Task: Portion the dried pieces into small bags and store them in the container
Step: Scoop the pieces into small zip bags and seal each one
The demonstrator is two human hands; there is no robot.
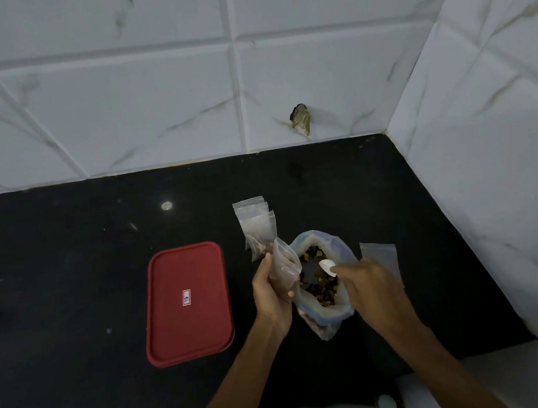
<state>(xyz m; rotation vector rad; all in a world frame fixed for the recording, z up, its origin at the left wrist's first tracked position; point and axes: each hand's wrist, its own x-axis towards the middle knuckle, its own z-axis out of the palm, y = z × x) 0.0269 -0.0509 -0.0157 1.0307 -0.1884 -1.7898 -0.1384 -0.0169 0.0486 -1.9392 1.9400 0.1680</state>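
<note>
Black countertop (70, 253), frame centre: left hand (272, 289) grips a small bag (284, 264); right hand (371, 287) holds a white spoon (328, 267) over dried pieces (322, 288) in the large bag (336, 246). Red container lid (189, 334), centre-left, carries a white label (186, 297), illegible.

Black stone countertop (73, 286), glossy, filling the lower left and centre of the frame; a small round light reflection (166, 206) lies left of centre. Back wall (104, 88), upper frame: white tiles with grey marble veining. It meets the side wall (500, 151), tiled alike, in a corner at right. Broken hole (301, 119) in a back-wall tile, just above the counter edge. Pale round object (386, 404), blurred, at bottom right, beside a white surface (504, 375).
</note>
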